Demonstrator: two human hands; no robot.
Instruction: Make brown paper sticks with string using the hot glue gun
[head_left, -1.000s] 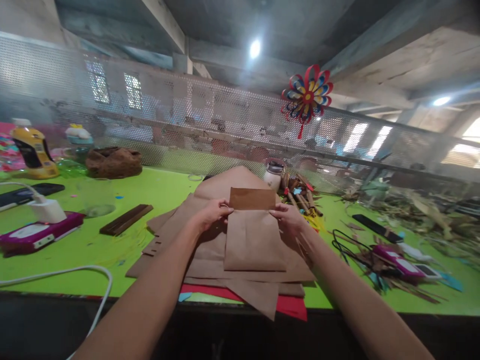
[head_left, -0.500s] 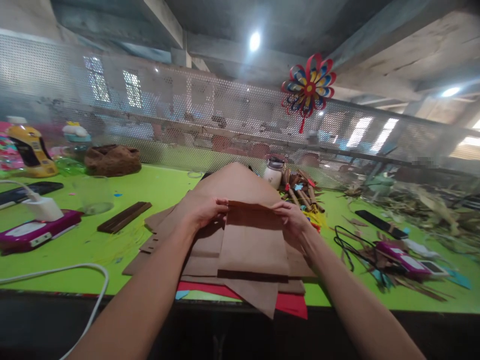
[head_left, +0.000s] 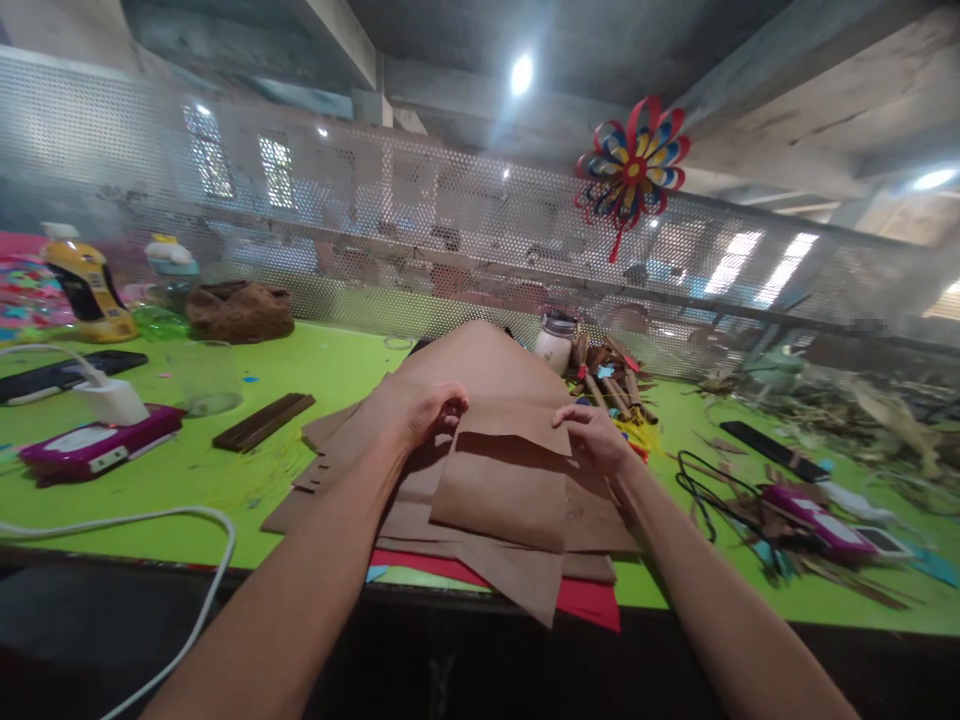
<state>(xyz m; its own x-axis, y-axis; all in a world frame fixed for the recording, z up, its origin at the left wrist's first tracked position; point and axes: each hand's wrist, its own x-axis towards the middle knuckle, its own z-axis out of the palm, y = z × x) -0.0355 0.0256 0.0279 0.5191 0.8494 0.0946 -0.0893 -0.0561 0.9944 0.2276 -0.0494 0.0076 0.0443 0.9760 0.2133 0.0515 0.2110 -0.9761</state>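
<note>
The left hand (head_left: 432, 414) and right hand (head_left: 598, 438) pinch opposite sides of the folded kraft paper (head_left: 500, 495). Its flap (head_left: 514, 424) should lie square before creasing.

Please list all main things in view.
Folded paper: 1, brown, centre
Sheets: several, brown and red, underneath
Table: 1, green, below
Screen: 1, grey, behind
Ornament: 1, multicoloured, upper right
Jar: 1, whitish, back centre
Big bottle: 1, yellow, back left
Lump: 1, brown, back left
Cup: 1, clear, left
Phones: apparently 2, black, both sides
Boxes: 2, purple, both sides
Cables: several, white, black, both sides
Dried leaves: uncounted, tan, right
Left hand: 1, bare, paper's left edge
Right hand: 1, bare, paper's right edge
</note>
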